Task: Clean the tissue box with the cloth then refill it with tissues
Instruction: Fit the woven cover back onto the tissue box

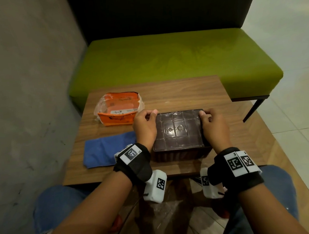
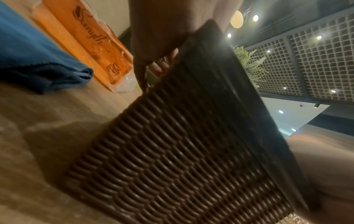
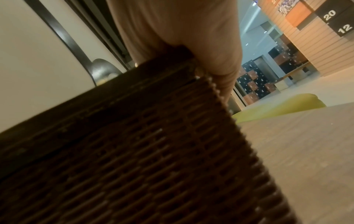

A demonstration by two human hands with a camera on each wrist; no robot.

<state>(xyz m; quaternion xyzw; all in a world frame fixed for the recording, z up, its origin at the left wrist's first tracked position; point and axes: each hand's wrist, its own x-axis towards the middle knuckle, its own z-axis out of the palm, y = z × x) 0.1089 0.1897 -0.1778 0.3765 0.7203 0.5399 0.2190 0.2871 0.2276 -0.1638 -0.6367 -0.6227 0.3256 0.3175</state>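
Brown woven tissue box [image 1: 179, 135] sat near the tabletop's [image 1: 185, 94] front edge with its gridded panel up; left hand [image 1: 145, 127] and right hand [image 1: 214, 126] each curled over a far corner, thumbs on the panel. Blue cloth [image 1: 104, 151] lay untouched by the left edge; orange tissue pack [image 1: 118, 108] at the far left. Risks, as judged: the panel could spring free unevenly if one corner gave first; the box could skid off the front edge.
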